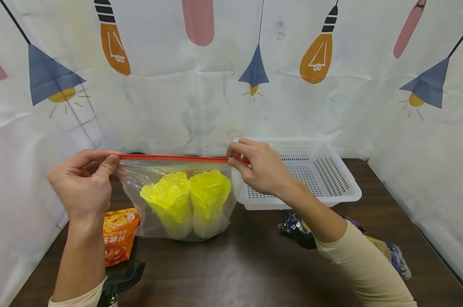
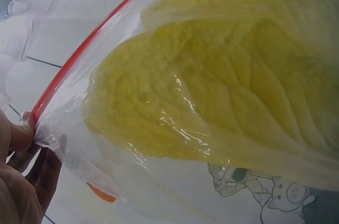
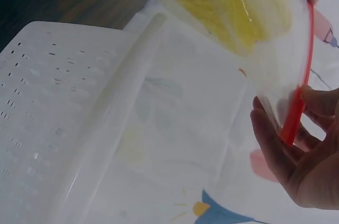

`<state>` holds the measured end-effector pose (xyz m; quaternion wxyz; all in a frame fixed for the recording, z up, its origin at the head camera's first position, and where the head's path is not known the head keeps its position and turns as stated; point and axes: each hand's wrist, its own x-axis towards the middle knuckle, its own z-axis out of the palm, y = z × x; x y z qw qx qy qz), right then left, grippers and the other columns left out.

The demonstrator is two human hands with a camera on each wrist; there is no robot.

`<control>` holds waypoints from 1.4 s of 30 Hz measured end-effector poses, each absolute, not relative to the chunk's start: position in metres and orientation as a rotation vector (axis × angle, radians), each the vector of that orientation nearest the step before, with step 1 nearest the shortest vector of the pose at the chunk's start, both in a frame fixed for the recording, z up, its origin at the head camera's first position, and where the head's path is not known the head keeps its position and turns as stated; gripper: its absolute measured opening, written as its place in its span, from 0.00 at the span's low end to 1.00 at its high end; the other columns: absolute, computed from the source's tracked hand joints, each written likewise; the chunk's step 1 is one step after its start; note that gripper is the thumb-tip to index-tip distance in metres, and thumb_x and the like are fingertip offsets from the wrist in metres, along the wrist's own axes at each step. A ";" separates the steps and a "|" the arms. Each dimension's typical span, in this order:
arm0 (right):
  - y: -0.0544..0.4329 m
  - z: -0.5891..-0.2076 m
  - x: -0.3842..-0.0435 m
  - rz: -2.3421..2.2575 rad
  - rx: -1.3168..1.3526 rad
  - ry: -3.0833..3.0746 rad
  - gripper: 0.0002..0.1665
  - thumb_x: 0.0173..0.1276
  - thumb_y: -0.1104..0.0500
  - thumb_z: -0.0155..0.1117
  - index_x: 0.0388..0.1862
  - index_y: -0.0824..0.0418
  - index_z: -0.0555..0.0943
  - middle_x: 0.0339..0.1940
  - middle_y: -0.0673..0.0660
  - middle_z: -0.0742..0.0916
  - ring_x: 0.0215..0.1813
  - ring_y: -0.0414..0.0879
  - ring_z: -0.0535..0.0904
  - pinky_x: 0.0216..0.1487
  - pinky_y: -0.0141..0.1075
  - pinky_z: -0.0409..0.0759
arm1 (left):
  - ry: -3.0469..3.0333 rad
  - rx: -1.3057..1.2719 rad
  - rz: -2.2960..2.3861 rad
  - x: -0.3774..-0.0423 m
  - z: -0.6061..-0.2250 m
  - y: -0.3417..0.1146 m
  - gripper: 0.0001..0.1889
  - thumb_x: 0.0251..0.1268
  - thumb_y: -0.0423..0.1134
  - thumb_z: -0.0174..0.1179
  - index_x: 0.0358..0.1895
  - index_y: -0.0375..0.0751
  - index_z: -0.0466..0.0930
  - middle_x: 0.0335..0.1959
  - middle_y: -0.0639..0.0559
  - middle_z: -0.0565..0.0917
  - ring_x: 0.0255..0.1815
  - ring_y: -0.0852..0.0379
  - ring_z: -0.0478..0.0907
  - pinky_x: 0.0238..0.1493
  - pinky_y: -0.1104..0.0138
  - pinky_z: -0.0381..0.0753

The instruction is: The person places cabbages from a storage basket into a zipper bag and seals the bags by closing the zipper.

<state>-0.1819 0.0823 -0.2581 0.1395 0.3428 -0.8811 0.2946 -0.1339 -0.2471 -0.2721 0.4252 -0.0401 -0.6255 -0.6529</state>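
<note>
A clear zip bag (image 1: 131,200) with a red zip strip (image 1: 170,158) along its top hangs upright above the table. Inside it stand two small yellow-green Chinese cabbages (image 1: 210,192), leafy ends up and pale bases down. My left hand (image 1: 83,179) pinches the bag's left top corner between thumb and fingers. At the other end, my right hand (image 1: 260,166) pinches the strip's right end, and the right wrist view shows its red end piece (image 3: 293,118) between thumb and fingers. The strip is pulled straight between both hands.
Behind my right hand stands a white perforated basket (image 1: 339,179). An orange snack packet (image 1: 120,234) lies on the dark table (image 1: 231,273) at the left, by a black object (image 1: 129,275). Dark shiny packets (image 1: 296,224) and another packet (image 1: 396,258) lie around my right forearm.
</note>
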 end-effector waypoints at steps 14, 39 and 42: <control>0.100 -0.257 -0.184 1.029 1.013 -2.568 0.03 0.76 0.64 0.64 0.42 0.57 0.84 0.38 0.50 0.86 0.36 0.43 0.83 0.38 0.35 0.84 | -1.487 -0.098 -1.691 -0.134 -0.271 -0.249 0.11 0.57 0.23 0.73 0.35 0.12 0.85 0.19 0.48 0.87 0.12 0.59 0.82 0.21 0.74 0.82; 0.098 -0.234 -0.219 1.840 0.661 -2.667 0.06 0.75 0.64 0.65 0.44 0.68 0.83 0.43 0.69 0.84 0.34 0.58 0.90 0.39 0.48 0.91 | -1.788 0.282 -1.713 -0.146 -0.246 -0.261 0.05 0.61 0.30 0.73 0.37 0.31 0.91 0.27 0.53 0.88 0.16 0.59 0.79 0.21 0.75 0.81; 0.090 -0.232 -0.235 1.878 0.573 -2.636 0.06 0.75 0.64 0.65 0.44 0.69 0.83 0.42 0.68 0.85 0.35 0.57 0.90 0.41 0.45 0.91 | -1.931 0.313 -1.649 -0.162 -0.238 -0.264 0.03 0.64 0.32 0.71 0.36 0.37 0.92 0.24 0.58 0.88 0.14 0.60 0.76 0.18 0.75 0.77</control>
